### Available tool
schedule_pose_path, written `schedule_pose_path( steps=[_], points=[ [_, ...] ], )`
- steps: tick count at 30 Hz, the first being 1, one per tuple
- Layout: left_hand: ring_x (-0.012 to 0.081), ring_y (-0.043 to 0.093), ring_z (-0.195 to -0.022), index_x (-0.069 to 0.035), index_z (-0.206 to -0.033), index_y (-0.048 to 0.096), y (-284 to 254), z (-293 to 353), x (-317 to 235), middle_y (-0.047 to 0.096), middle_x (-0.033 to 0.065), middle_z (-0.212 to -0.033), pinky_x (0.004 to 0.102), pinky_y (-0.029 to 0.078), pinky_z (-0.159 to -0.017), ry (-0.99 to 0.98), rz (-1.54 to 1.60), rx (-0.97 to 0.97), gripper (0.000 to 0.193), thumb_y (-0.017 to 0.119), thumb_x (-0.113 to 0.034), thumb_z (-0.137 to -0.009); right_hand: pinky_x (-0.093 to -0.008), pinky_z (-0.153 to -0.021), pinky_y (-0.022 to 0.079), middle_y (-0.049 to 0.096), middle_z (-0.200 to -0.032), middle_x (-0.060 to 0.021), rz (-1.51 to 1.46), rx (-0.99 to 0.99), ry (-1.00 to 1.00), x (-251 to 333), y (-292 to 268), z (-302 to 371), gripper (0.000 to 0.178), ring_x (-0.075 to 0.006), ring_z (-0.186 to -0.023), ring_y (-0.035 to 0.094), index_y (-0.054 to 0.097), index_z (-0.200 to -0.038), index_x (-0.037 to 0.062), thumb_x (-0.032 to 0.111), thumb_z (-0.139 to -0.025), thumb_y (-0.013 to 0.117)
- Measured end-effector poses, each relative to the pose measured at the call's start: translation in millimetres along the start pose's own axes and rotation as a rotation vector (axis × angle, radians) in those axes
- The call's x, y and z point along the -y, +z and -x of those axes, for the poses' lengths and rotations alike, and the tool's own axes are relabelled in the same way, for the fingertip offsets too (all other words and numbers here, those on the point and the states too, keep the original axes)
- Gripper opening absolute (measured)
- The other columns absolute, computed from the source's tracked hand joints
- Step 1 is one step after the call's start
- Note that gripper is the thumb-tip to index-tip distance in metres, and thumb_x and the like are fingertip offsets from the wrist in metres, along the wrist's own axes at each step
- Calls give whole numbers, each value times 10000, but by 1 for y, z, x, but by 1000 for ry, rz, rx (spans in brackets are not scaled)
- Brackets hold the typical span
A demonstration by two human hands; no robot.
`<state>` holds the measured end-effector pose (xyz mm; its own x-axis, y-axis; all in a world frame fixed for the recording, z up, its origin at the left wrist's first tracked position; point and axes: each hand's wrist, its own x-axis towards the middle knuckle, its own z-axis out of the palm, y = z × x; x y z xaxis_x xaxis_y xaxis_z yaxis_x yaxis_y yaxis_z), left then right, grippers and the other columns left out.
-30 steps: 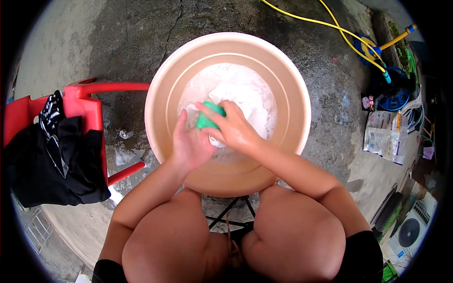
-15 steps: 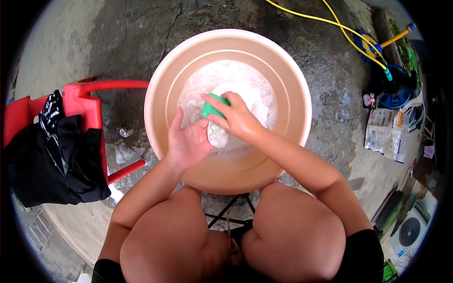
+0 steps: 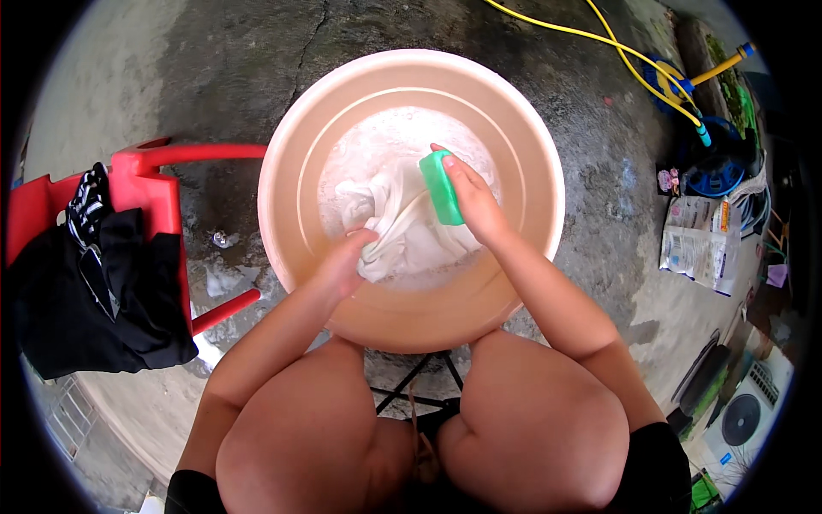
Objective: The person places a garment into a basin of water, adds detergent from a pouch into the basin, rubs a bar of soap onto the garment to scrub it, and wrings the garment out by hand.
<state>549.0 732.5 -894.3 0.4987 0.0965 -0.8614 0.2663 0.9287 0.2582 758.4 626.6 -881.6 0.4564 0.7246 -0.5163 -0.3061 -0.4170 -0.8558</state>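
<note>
Soapy water with foam fills the bottom of a large round peach-coloured plastic tub (image 3: pixel 411 331) between my knees. In it lies a wet white cloth (image 3: pixel 409 224), bunched and folded; its garment kind does not show. My left hand (image 3: pixel 344 264) pinches the cloth's left edge between thumb and fingers. Above the cloth's right side, my right hand (image 3: pixel 476 199) grips a green block (image 3: pixel 441 188) that looks like a bar of laundry soap, with its broad face turned left.
A red plastic chair (image 3: pixel 158 193) holding black clothes (image 3: pixel 128 291) stands at the left, one arm reaching the tub's rim. At the right are a yellow hose (image 3: pixel 556 32), a plastic packet (image 3: pixel 702 242) and an outdoor fan unit (image 3: pixel 743 415). The concrete floor (image 3: pixel 231 77) is wet.
My right hand has moved right with the green bar, away from my left hand. My left palm was open beside a bunched end of the cloth; now that hand grips its edge and the cloth is spread wider.
</note>
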Motion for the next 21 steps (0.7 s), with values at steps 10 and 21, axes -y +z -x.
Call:
schedule_pose_path(
  steps=[10,21],
  points=[
    [257,611,-1082,-51,-1231,556,5,-5,-1,629,135,-1161,451,489,-936,-38,142,-68,413,443,-320,-939,-374,-926,429,581,-1070,-218,391,68,-304,-14,32,22,454,-343,-1014,549,531,-1360,142,379,-973,529],
    [259,627,-1057,-91,-1237,535,4,3,13,635,104,-1160,444,502,-927,-98,197,-29,445,347,-417,-999,-405,-890,435,545,-1013,-219,389,252,-378,-22,63,43,416,-373,-949,529,536,-1336,167,334,-956,566]
  ],
)
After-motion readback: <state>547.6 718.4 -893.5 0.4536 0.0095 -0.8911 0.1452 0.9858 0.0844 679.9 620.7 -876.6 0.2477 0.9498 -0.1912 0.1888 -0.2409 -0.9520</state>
